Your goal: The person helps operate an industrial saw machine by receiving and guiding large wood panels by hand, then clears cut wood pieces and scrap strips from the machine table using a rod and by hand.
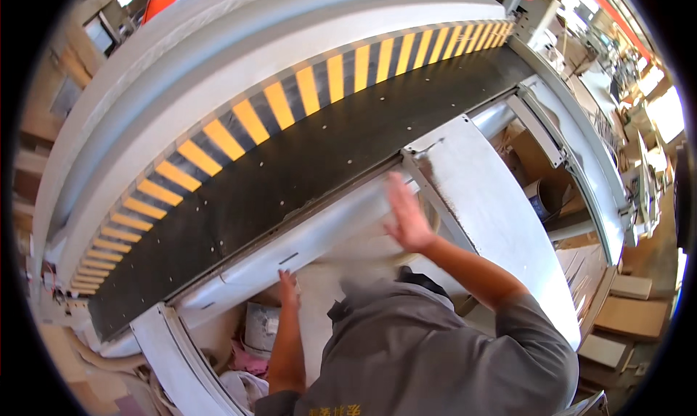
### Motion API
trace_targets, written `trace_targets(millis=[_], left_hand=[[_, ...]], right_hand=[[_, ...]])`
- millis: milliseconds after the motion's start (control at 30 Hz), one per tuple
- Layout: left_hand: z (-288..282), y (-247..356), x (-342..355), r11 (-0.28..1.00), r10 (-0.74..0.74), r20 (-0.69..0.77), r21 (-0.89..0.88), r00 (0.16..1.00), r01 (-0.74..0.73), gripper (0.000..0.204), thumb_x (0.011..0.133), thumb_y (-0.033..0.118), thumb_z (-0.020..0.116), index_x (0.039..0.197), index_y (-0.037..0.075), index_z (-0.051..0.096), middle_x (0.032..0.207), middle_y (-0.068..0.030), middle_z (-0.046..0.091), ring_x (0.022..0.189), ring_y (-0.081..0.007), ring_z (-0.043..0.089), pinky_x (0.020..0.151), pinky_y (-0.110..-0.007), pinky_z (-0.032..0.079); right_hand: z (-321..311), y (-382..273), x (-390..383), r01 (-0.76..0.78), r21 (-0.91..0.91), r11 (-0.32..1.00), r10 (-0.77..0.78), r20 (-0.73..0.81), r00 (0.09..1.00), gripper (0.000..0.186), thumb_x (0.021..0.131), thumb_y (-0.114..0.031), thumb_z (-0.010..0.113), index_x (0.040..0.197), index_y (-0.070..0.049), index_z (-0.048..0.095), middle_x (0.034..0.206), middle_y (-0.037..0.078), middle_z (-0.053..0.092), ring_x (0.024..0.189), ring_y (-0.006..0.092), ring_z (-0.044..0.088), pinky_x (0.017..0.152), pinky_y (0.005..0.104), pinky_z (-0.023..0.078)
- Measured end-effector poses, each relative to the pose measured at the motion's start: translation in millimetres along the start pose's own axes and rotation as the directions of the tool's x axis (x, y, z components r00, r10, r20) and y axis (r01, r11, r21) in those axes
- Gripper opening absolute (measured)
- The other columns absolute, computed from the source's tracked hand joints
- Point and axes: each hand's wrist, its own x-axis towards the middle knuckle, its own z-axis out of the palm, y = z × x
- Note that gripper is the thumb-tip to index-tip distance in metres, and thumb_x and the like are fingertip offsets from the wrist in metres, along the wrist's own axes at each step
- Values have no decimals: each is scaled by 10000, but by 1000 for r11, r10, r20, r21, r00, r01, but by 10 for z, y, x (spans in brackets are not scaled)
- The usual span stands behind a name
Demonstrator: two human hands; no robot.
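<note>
My left hand (288, 289) is raised with its fingers stretched out and holds nothing. It is just below the pale metal rail (254, 267) that runs along the near side of a long machine. My right hand (408, 216) is spread flat and slightly smeared by motion, with nothing in it. It is over the right end of that rail, beside a white side panel (494, 184); whether it touches the rail I cannot tell. Beyond both hands lies the machine's long black bed (305, 162), dotted with small pale spots.
A yellow and black striped strip (307, 89) edges the bed's far side under a large pale beam (239, 60). Below left stands a grey bucket (260, 329) near pink cloth (248, 359). Cardboard (639, 314) is stacked at right. Someone in orange (158, 6) is far left.
</note>
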Motion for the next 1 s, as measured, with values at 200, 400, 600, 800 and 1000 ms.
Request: trace_targets(millis=[200,400,600,800,1000], left_hand=[[1899,1458,-1046,802,373,391,-592,841,-80,771,1081,671,345,1601,105,404,1539,-160,532,1381,-277,510,1177,-454,389],[2562,2415,-2428,483,813,-29,-526,582,-700,839,1095,656,213,1658,35,249,1733,-190,249,1620,-330,188,1310,-489,89],[3585,1987,-2642,-403,699,654,27,-289,-915,612,1096,361,343,1538,-47,458,1634,-275,399,1562,-444,306,1282,-600,176],[4169,1648,-1519,-151,803,541,590,250,-793,606,1060,332,510,1568,11,432,1656,-242,374,1537,-472,321,1266,-597,214],[4475,1805,-880,-216,718,592,690,366,-691,674,1048,340,573,1607,28,365,1689,-244,298,1541,-453,309,1275,-572,219]], right_hand=[[874,-804,510,-129,623,771,-1,204,979,780,1051,-435,572,1641,-3,300,1723,231,242,1606,432,177,1304,540,149],[496,-117,434,-750,658,71,8,751,660,767,1115,-571,397,1648,-26,310,1707,185,322,1585,314,292,1299,431,213],[42,527,165,-446,741,-502,-470,199,860,609,1079,-473,536,1511,-48,481,1509,142,560,1349,276,574,1150,440,458],[-966,2159,-647,-483,837,257,235,430,872,704,1068,-643,397,1428,-67,579,1163,177,756,1001,308,745,951,434,566],[-1775,3744,-1261,-852,-302,426,793,-329,513,754,995,-438,626,1599,-54,390,1693,203,323,1604,368,211,1304,549,127]])
